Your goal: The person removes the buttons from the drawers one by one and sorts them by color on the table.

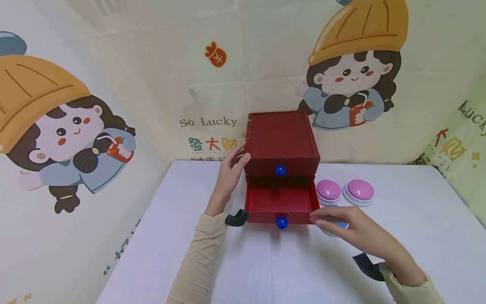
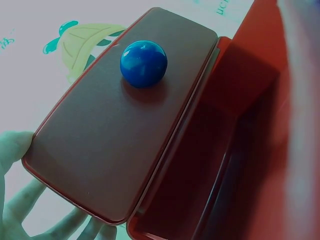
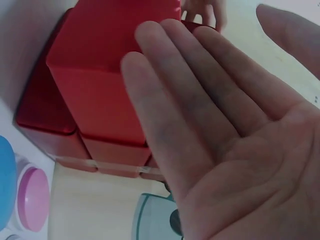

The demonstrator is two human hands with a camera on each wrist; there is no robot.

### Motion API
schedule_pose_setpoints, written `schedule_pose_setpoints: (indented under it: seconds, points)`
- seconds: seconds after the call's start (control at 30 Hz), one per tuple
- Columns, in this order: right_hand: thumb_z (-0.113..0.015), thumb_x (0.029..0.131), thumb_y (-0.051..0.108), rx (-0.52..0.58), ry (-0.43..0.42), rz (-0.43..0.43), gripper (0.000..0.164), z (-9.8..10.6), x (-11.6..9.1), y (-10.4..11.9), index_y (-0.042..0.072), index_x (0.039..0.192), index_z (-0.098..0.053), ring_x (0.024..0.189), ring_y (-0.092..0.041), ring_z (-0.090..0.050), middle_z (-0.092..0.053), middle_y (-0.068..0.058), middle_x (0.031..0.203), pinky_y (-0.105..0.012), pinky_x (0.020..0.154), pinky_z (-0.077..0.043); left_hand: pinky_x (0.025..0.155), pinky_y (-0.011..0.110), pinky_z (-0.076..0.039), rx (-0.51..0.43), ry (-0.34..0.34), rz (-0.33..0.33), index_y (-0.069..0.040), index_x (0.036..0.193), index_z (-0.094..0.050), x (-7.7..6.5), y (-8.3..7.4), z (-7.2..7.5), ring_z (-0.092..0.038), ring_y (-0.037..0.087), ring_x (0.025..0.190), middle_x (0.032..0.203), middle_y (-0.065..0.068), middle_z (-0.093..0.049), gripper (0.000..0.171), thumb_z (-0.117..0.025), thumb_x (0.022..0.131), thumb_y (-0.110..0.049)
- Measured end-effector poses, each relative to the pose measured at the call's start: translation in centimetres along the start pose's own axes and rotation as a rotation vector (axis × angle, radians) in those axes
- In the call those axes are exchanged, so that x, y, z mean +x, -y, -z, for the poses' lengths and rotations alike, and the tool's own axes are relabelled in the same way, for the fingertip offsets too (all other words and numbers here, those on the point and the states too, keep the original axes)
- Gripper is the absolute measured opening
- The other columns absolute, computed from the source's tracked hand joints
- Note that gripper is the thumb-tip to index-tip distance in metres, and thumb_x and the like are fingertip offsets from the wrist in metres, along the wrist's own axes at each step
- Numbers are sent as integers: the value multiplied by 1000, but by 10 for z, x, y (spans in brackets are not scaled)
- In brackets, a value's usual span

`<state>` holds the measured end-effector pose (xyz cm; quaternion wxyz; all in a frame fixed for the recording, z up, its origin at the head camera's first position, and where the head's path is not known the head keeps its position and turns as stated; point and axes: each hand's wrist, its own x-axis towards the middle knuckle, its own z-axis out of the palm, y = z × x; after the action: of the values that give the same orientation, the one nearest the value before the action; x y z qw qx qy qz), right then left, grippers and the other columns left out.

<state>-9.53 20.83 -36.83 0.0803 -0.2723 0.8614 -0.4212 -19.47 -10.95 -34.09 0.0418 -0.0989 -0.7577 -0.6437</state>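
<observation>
A red two-drawer cabinet (image 1: 282, 135) stands at the back of the table, its lower drawer (image 1: 281, 198) pulled out and bare inside. Each drawer front has a round blue knob (image 1: 280, 170); the upper drawer is closed. My left hand (image 1: 229, 173) rests against the cabinet's left side, fingers spread and thumb at the front edge of the upper drawer (image 2: 115, 130). At the lower drawer's front right corner is my right hand (image 1: 349, 223), its fingertips against the drawer's side. In the right wrist view its fingers (image 3: 175, 100) lie straight along the red wall.
Two pink dome buttons (image 1: 328, 190) on white bases stand right of the cabinet. A blue dome button (image 3: 6, 182) is partly hidden behind my right hand in the head view. A printed cloth (image 1: 265, 55) hangs behind the white table (image 1: 281, 270).
</observation>
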Motion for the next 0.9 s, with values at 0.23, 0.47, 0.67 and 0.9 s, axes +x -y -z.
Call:
schedule_pose_setpoints:
  seconds: [0.23, 0.47, 0.67, 0.9]
  points:
    - [-62, 98, 29, 18, 77, -24, 37, -7, 3, -2, 12, 131, -64, 107, -4, -65, -71, 9, 116, -20, 82, -55, 109, 50, -41, -3, 2, 2, -18, 151, -44, -1, -1, 0, -47, 25, 132, 144, 9, -51, 52, -57, 101, -26]
    - [-61, 99, 29, 44, 98, -17, 39, -15, 5, -3, 11, 133, -61, 105, -6, -66, -70, 8, 117, -21, 83, -55, 108, 49, -42, 3, 4, 12, -19, 151, -44, 0, -1, 0, -46, 24, 132, 145, 8, -50, 53, -57, 100, -27]
    - [-52, 104, 31, 56, 99, -36, 36, -23, 6, -4, 14, 134, -61, 111, -18, -65, -68, 6, 123, -22, 86, -54, 109, 50, -41, -3, -1, 1, -25, 150, -44, 9, 18, 1, -46, 23, 133, 146, 6, -50, 52, -57, 100, -30]
    - [-43, 107, 28, 89, 98, -32, 36, -32, 11, -7, 11, 132, -62, 108, -10, -66, -70, 7, 119, -24, 89, -54, 108, 50, -42, -1, -16, -38, -37, 145, -48, 15, 35, 1, -48, 17, 129, 142, -3, -53, 49, -59, 98, -40]
